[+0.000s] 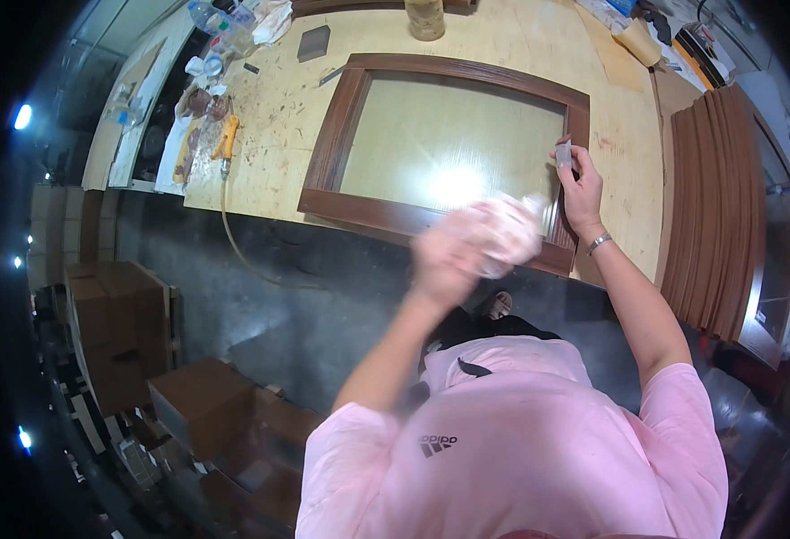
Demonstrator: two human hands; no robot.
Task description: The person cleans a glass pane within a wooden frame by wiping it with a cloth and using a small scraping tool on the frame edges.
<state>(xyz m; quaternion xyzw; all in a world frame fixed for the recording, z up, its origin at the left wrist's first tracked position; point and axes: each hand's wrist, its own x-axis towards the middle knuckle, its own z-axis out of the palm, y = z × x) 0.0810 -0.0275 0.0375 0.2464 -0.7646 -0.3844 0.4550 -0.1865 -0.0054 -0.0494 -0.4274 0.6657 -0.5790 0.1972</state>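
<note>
A dark brown wooden frame with a glass pane [449, 135] lies flat on the plywood workbench [273, 153], near its front edge. My left hand [446, 269], smeared by motion, is closed on a crumpled whitish-pink cloth [505, 235] over the frame's near rail, toward its right corner. At the frame's right rail, my right hand [583, 193] pinches a small greyish, translucent flat piece [564, 154] between thumb and fingers. Exactly what that piece is cannot be made out. A bright light reflects in the glass beside the cloth.
Left on the bench lies a yellow air blow gun [228, 139], its hose hanging to the floor. A grey block [314, 42] and a jar [425, 22] sit farther back. Brown wooden panels [714, 207] stand stacked at right. Cardboard boxes [202, 404] occupy the lower left.
</note>
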